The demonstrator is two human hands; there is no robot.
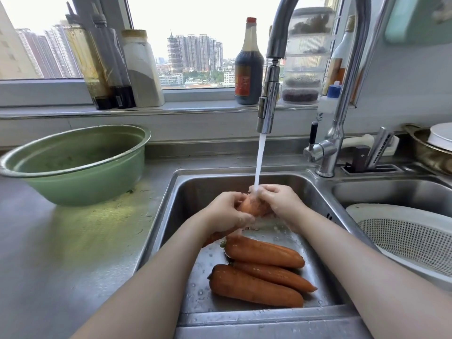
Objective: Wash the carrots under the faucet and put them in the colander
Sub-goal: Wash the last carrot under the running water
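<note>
both hands grip one carrot (250, 205) under the faucet's (267, 99) stream, left hand (226, 212) curled round its near end, right hand (277, 200) wrapped over the far end. three more carrots (259, 272) lie in the sink (195, 192); the white colander (403, 231) sits in the right basin.

Four carrots counted! One held carrot (250, 206) was up in two hands, the left hand (227, 212) and the right hand (278, 200). Three loose carrots (263, 252) lay at the near end of the left basin (186, 204). The sink made two basins, the right basin (391, 192) carrying one white colander (403, 236). One faucet (269, 94), one stream of water (259, 162). One green bowl (85, 187) sat far left, and one red-capped sauce bottle (249, 67) stood on the sill.
</note>
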